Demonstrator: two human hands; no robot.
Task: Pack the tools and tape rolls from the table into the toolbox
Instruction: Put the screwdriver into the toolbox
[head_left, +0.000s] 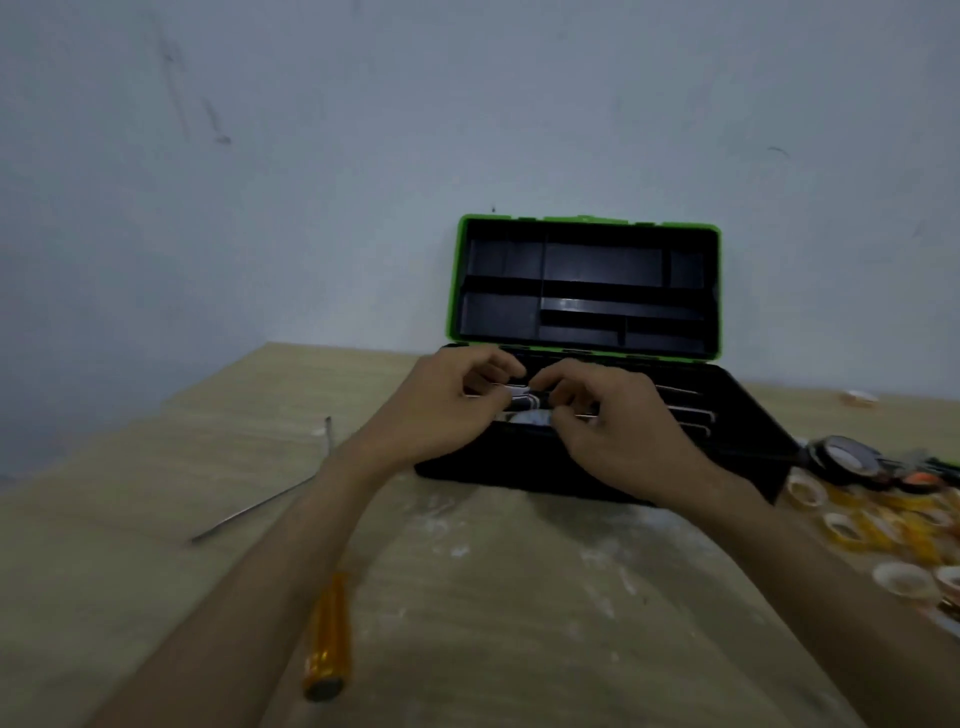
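Over the open toolbox (519, 467), pinching a small black and white thing (524, 397) with the left hand (447, 410) and the right hand (613, 421) together. Curling the fingers of both hands tight round it, one hand at each end, with the thumbs close to each other. Holding it over the front left part of the box, low down by the rim. Not being able to tell what the small thing is, with the picture being blurry and fingers hiding most of it.

Sitting the toolbox on the wooden table (467, 623), close to the pale wall (363, 156), with its green-edged lid (718, 291) standing up at the back. Showing a few thin pale lines inside the box, just right of the hands.

Leaving a screwdriver with a yellow handle (327, 639) lying on the table, poking out from under the left forearm, well apart from the box. Leaving a thin metal rod (260, 506) lying farther left on the table. Leaving tape rolls to the right of the box: a black roll (844, 456) just beside the box's right corner, and yellow and clear rolls (883, 525) spread out nearer the person.
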